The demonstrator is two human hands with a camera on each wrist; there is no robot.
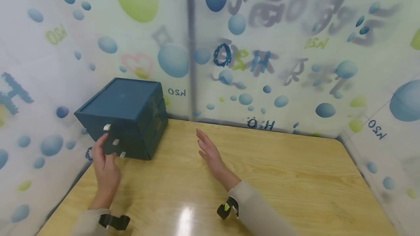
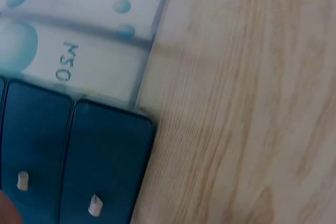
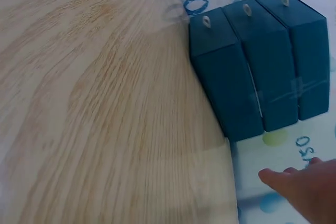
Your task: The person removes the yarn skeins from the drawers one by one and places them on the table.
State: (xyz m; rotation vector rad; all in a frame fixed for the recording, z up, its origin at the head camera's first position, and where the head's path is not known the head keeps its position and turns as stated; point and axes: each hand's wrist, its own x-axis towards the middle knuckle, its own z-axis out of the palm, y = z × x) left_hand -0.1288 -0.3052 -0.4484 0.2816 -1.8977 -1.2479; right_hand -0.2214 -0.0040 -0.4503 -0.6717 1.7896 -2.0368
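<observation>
A dark blue, box-shaped cabinet (image 1: 119, 99), probably plastic, with three stacked drawers, stands at the desk's far left corner, its drawers apparently closed. In front of it the left hand (image 1: 106, 170) reaches up with its fingers spread and the thumb apart, gripping nothing. Its index fingertip is just below the small pale top handle (image 1: 107, 127); whether they touch I cannot tell. Beneath that handle, stepping down and rightward, sit the matching middle handle (image 1: 116, 142) and bottom handle (image 1: 123, 154).

Right of the cabinet, the right hand (image 1: 213, 159) hangs over the middle of the pale wood-grain desk (image 1: 288, 170), fingers straight, palm turned toward the cabinet, holding nothing. The desk runs bare to its far right corner.

The step in hand seems to be reaching for the top drawer; the next move would call for hooking that handle squarely, perhaps with the right hand steadying the cabinet.
</observation>
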